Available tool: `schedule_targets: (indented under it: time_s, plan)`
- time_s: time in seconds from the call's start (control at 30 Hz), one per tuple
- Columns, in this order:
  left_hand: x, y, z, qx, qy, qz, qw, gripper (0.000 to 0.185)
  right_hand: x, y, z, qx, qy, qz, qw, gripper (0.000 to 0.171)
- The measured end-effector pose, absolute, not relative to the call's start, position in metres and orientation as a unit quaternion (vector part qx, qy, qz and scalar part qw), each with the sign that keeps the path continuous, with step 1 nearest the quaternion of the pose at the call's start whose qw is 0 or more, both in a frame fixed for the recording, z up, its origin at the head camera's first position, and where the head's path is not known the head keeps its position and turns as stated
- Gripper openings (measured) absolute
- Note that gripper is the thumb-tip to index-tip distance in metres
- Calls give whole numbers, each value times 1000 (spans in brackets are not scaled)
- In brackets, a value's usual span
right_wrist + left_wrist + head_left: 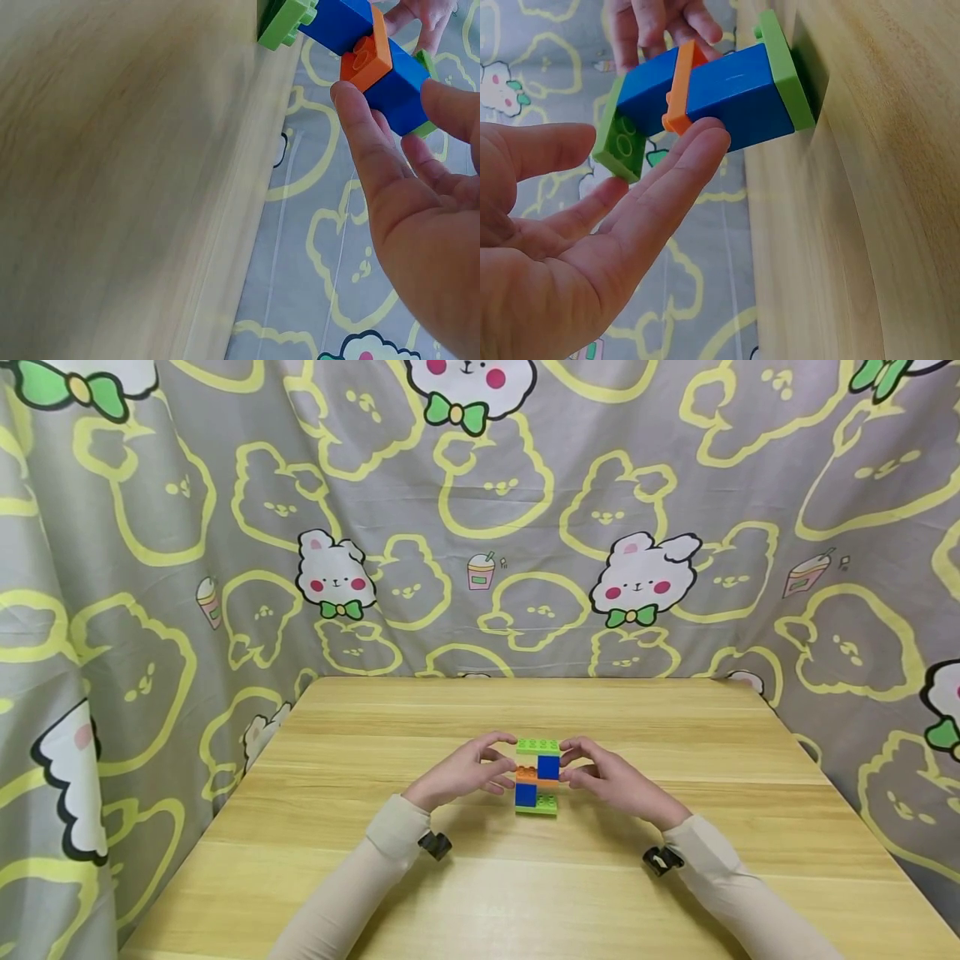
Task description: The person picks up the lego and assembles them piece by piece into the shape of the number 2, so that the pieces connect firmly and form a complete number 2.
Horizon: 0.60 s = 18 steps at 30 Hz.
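Note:
A stack of toy building blocks stands upright on the wooden table between both hands. At its bottom lies a green plate (547, 804), with a blue block (526, 794) on its left half. An orange plate (549, 783) rests over that, then a second blue block (549, 767) on the right, topped by another green plate (537, 747). My left hand (467, 770) is at the stack's left side, fingers extended, one fingertip right at the lower blue block. From the right, my right hand (611, 779) reaches in with fingertips at the orange plate and upper blue block.
The light wooden table (360, 718) extends around the stack. Behind it and at both sides hangs a grey curtain (412, 468) with yellow outlines and white cartoon animals. Small black devices (436, 845) sit at the wrists, below beige sleeves (360, 877).

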<state>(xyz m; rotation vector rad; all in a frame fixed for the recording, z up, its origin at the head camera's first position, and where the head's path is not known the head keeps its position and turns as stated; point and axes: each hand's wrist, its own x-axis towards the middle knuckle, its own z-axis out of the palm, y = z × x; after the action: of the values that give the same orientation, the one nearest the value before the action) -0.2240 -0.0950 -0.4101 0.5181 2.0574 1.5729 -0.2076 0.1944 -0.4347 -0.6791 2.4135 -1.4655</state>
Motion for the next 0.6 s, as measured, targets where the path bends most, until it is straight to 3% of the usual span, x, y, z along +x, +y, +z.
schedule_targets:
  time_s: [0.6]
  plan:
    - [-227,-96,-413,175,758,578,248,51,-209,192,-441,-253,809,-516,122,44]
